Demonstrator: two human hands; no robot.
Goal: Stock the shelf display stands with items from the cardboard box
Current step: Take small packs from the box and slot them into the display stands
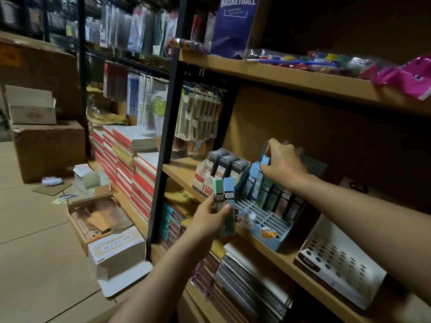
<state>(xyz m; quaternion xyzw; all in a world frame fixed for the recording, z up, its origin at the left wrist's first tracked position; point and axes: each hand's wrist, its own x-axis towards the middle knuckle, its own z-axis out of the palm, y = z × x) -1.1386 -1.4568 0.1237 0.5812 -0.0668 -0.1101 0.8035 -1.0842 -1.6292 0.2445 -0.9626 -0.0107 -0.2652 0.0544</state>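
Note:
A light blue display stand point(278, 238) with a grid of slots sits on the middle wooden shelf point(182, 173). Its back rows hold several upright pastel lead cases point(268, 194). My right hand point(283, 163) pinches a blue case point(265, 160) at the stand's back left corner. My left hand point(210, 217) grips two cases, one green point(218, 190) and one blue point(229, 192), upright just in front of the stand. A white stand of dark grey cases point(224, 165) stands left of it.
A white stand with round holes point(338, 264) sits at the right. Spiral notebooks point(251, 290) lie on the shelf below. Open cardboard boxes point(93, 220) and a white box point(116, 255) sit on the floor at left. Stacked books point(130, 159) fill the neighbouring rack.

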